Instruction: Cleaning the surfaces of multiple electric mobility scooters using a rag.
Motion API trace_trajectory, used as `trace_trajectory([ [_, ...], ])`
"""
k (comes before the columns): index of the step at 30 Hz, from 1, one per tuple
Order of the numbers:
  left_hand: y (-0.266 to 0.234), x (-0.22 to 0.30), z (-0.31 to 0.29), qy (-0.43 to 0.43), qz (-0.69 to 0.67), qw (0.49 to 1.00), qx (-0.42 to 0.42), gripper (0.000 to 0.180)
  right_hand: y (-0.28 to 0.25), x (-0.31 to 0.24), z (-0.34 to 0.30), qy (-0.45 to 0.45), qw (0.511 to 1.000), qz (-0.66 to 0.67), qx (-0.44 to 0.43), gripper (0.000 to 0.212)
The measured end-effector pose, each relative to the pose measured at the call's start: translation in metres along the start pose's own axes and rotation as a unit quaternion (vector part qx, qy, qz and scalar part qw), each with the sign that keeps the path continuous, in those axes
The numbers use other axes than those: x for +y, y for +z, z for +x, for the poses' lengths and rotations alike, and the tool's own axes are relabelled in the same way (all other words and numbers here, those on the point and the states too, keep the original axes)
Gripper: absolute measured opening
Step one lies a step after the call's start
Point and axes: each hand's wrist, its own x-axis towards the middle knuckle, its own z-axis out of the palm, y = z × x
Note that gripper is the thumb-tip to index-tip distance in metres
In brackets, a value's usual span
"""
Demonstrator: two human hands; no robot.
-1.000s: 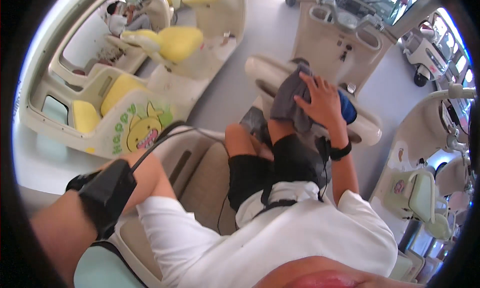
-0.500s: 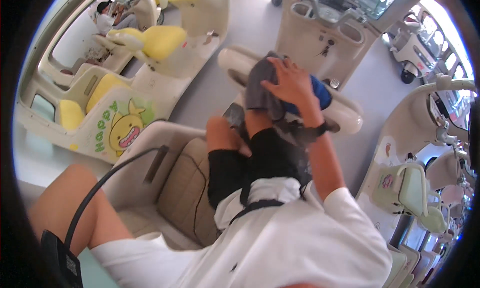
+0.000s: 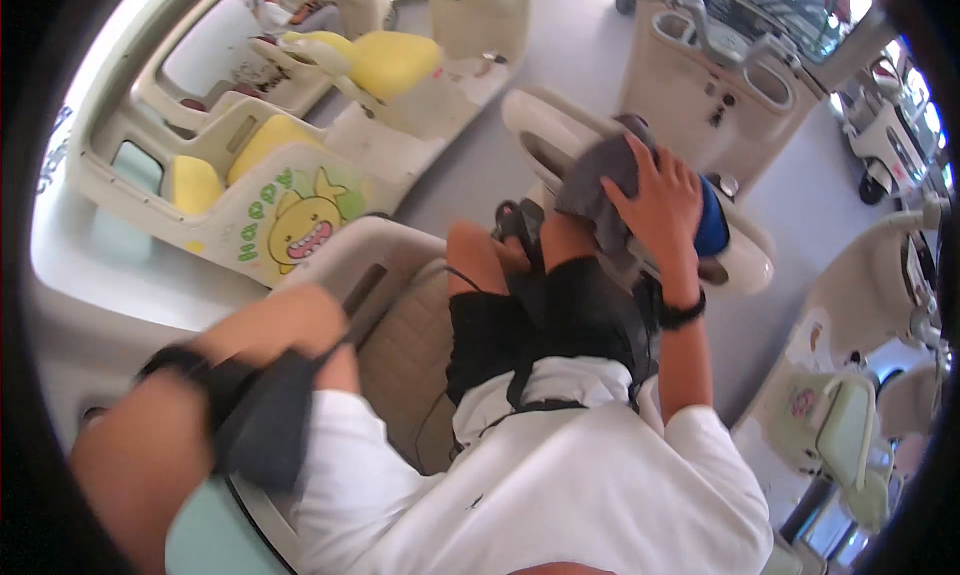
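Note:
My right hand point(image 3: 657, 197) lies palm down on a soft grey cloth item point(image 3: 592, 183) draped over my right knee. Its fingers are spread across the top. A blue piece point(image 3: 713, 223) shows beside the hand; whether it is joined to the grey cloth is not clear. A black band point(image 3: 683, 313) circles my right wrist. At the lower left, my left hand point(image 3: 125, 465) is raised close to the camera and smeared, its fingers not visible. Against that arm is a dark, blurred block-like object point(image 3: 268, 415), with a black band point(image 3: 178, 363) nearby.
I sit on a beige padded seat point(image 3: 400, 345) inside a pale vehicle body. A yellow-seated vehicle with a cartoon fish point(image 3: 305, 225) stands at left. Ahead is a beige dashboard panel point(image 3: 690, 95); a pale green seat point(image 3: 845, 430) is at right. Another person point(image 3: 285, 10) sits far off.
The surroundings have shifted right in the view. My left arm has swung, bringing its band and the dark object higher and inward. My right hand stays on the grey cloth.

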Motion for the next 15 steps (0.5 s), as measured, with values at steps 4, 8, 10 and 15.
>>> trace_trajectory([
  [4,0.009,-0.04,-0.118,-0.239,-0.029,0.969,0.061,0.025,-0.013,0.022,-0.054,0.05,0.994,-0.04,0.092,0.06],
  [8,0.039,-0.023,-0.305,-0.643,-0.09,0.747,-0.144,0.022,-0.001,0.034,-0.097,0.1,0.988,-0.071,0.098,0.057],
  [10,0.058,-0.002,-0.349,-0.511,-0.106,0.788,-0.327,0.022,0.0,0.03,-0.091,0.104,0.986,-0.077,0.101,0.055],
  [15,0.075,0.031,-0.374,-0.561,-0.084,0.76,-0.316,0.031,0.015,0.006,-0.063,0.097,0.986,-0.118,0.069,0.043],
])
